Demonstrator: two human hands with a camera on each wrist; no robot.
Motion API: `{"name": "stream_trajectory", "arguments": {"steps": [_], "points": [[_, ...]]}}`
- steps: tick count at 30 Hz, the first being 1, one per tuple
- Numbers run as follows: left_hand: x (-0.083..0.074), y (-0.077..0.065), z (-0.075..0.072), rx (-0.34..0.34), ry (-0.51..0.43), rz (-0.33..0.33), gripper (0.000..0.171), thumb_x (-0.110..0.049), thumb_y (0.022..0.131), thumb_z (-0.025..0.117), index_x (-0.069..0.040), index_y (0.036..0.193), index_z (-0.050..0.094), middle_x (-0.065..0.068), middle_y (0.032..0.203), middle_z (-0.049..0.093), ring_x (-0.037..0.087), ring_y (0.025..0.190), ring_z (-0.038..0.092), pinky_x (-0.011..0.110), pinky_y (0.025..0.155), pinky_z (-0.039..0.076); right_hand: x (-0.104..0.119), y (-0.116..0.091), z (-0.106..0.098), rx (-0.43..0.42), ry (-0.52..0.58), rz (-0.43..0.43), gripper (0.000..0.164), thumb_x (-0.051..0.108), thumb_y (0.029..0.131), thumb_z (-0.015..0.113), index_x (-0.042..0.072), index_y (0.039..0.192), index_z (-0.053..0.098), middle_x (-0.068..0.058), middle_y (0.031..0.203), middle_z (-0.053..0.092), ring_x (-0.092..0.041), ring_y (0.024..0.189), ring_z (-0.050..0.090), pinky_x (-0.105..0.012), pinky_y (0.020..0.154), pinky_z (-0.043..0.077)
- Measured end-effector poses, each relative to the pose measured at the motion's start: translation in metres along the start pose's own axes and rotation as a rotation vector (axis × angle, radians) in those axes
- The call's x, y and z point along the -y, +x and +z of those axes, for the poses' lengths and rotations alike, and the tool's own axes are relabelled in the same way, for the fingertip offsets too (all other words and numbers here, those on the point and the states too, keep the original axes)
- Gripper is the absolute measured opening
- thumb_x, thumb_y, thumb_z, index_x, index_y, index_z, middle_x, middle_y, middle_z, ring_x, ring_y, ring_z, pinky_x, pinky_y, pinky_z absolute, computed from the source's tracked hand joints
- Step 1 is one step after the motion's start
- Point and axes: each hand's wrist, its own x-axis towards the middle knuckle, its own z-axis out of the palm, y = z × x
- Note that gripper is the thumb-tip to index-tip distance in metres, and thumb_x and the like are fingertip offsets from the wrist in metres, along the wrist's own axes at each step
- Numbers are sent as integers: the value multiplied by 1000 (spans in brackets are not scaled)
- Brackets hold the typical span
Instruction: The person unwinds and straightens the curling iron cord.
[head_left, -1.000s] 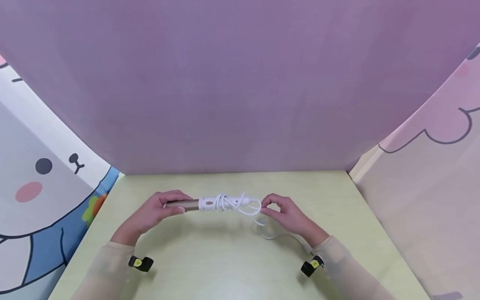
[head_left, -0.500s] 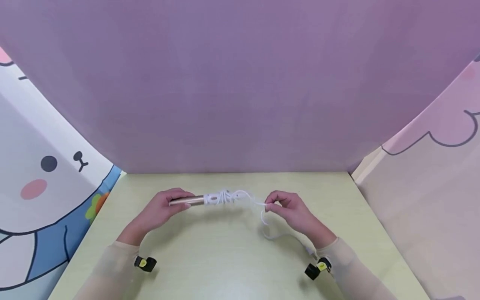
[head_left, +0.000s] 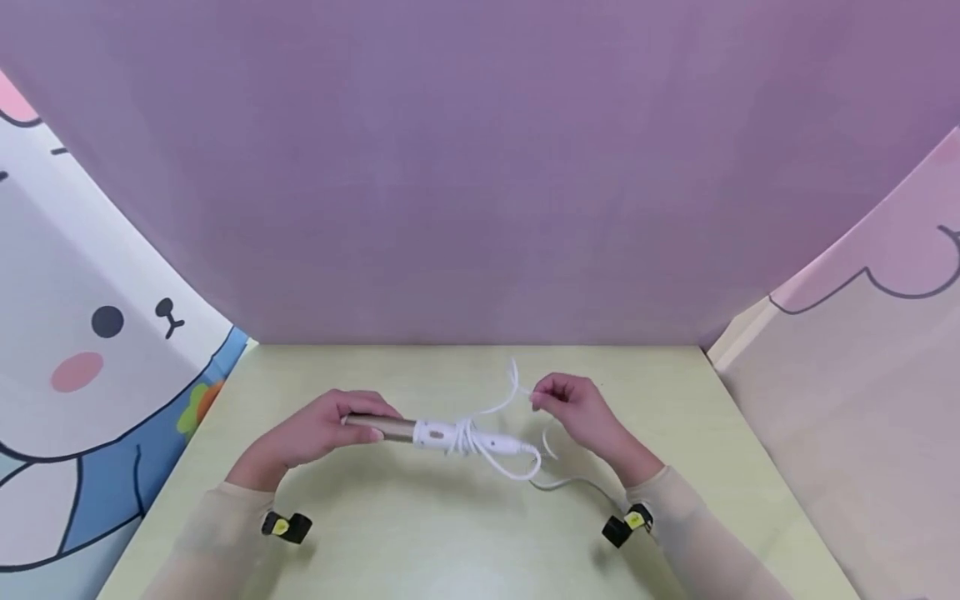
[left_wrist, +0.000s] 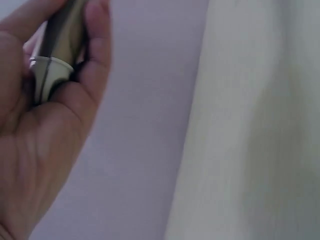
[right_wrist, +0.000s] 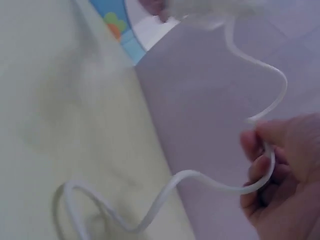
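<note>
In the head view my left hand (head_left: 322,433) grips the gold barrel of a hair iron (head_left: 431,434), which lies level above the table with its white handle to the right. The white cord (head_left: 486,457) is wound in several turns round that handle. My right hand (head_left: 581,412) pinches a stretch of cord between thumb and fingertips, right of the handle and a little higher. In the left wrist view the fingers curl round the barrel (left_wrist: 65,35). The right wrist view shows the cord (right_wrist: 260,65) running from the handle into the pinch, then down in a loose wave.
The pale table (head_left: 450,542) lies below both hands, with the cord's slack trailing toward the right wrist. A purple wall panel (head_left: 480,183) stands behind. Cartoon-printed panels rise at the left (head_left: 67,317) and right (head_left: 885,375). Each wrist wears a black camera strap.
My right hand has drawn a length of cord off the handle, first right and then upward. The hair iron has shifted right and slightly down, its handle end now tilted lower.
</note>
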Motion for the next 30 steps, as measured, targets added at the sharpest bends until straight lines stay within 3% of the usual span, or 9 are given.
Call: {"name": "stream_trajectory", "arguments": {"steps": [2, 5, 11, 14, 18, 21, 25, 27, 30], "points": [[2, 2, 5, 7, 47, -26, 28, -14, 106, 77, -22, 132, 81, 2, 118, 77, 19, 92, 65, 33, 80, 56, 5, -2, -4, -30, 56, -13, 11, 10, 107, 74, 0, 102, 75, -11, 94, 76, -16, 86, 67, -28, 79, 55], [5, 5, 10, -72, 109, -76, 26, -18, 105, 79, -24, 131, 81, 1, 115, 78, 20, 92, 65, 33, 80, 56, 14, -10, -9, -7, 111, -70, 7, 8, 107, 74, 3, 102, 75, -9, 95, 75, -21, 88, 68, -31, 81, 57], [7, 6, 4, -347, 161, -151, 29, -23, 106, 78, -20, 135, 79, 3, 121, 76, 25, 96, 63, 34, 79, 54, 13, -29, -13, 236, 92, -189, 5, 4, 105, 74, 7, 102, 77, -2, 90, 70, -20, 83, 63, -27, 76, 54], [6, 2, -3, -400, 112, -155, 31, -24, 107, 77, -19, 138, 78, 2, 128, 74, 25, 103, 64, 33, 84, 54, 7, -33, -12, 337, 5, -155, 5, 7, 105, 76, 8, 100, 77, 2, 87, 66, -9, 81, 58, -24, 73, 51], [0, -5, -11, -313, 16, -102, 31, -17, 108, 75, -16, 138, 77, 4, 132, 73, 25, 109, 65, 33, 90, 55, 0, -29, -12, 288, -126, -52, 6, 8, 104, 76, 6, 99, 78, 0, 87, 71, -8, 78, 59, -24, 71, 51], [-4, -8, -11, -161, -35, -43, 30, -9, 107, 73, -14, 136, 78, 8, 129, 74, 26, 105, 66, 35, 90, 56, -3, -22, -14, 126, -163, 21, 8, 8, 104, 76, 3, 98, 78, -6, 87, 74, -11, 76, 61, -25, 70, 52], [-4, -7, -4, 24, -20, -23, 29, -8, 107, 73, -16, 134, 79, 8, 123, 76, 24, 99, 66, 36, 87, 56, 0, -14, -18, -64, -90, 67, 11, 10, 106, 75, 1, 98, 77, -8, 89, 76, -14, 78, 63, -25, 69, 49], [-2, -5, 0, 45, 22, -49, 28, -12, 107, 75, -20, 133, 80, 5, 121, 77, 22, 98, 67, 35, 85, 56, 4, -13, -20, -99, -22, 51, 12, 10, 106, 75, 1, 99, 76, -8, 90, 76, -15, 80, 64, -25, 70, 50], [2, 0, 4, -32, 101, -106, 26, -18, 106, 77, -23, 131, 81, 2, 118, 78, 21, 96, 66, 34, 84, 56, 11, -16, -23, -76, 54, -3, 10, 10, 106, 75, 4, 99, 75, -7, 92, 76, -15, 83, 66, -27, 74, 54]]}}
